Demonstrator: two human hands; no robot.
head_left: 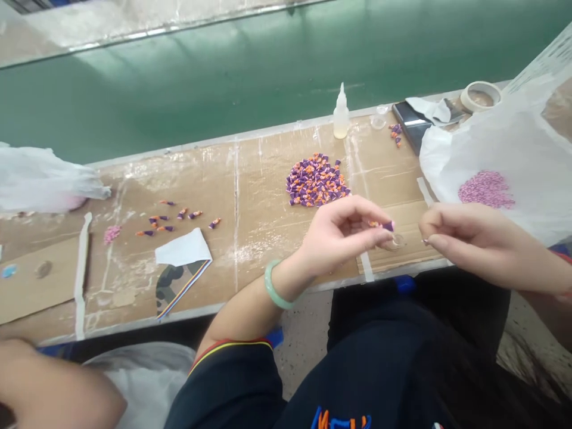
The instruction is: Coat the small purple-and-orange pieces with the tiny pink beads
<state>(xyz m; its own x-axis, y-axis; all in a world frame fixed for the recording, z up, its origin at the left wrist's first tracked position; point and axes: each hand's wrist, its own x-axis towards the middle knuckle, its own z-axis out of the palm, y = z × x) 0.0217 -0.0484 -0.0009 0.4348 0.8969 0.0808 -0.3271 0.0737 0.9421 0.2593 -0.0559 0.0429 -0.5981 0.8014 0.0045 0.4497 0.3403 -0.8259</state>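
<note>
My left hand (344, 232) pinches a small purple and orange piece (385, 226) between thumb and fingertips, just above a small clear dish (395, 242) on the cardboard-covered bench (250, 179). My right hand (465, 241) hovers just to the right, fingers curled together near a tiny item too small to make out. A heap of purple and orange pieces (316, 180) lies just beyond my left hand. A green bangle (273, 287) circles my left wrist.
A glue bottle (341, 114) stands at the bench's far edge. A white plastic bag (504, 155) with pink beads (486, 188) fills the right. Several finished pieces (172, 219) lie at left, near a paper scrap (184, 248). Another person's arm (53, 387) is at lower left. A tape roll (481, 95) and phone (413, 125) sit at far right.
</note>
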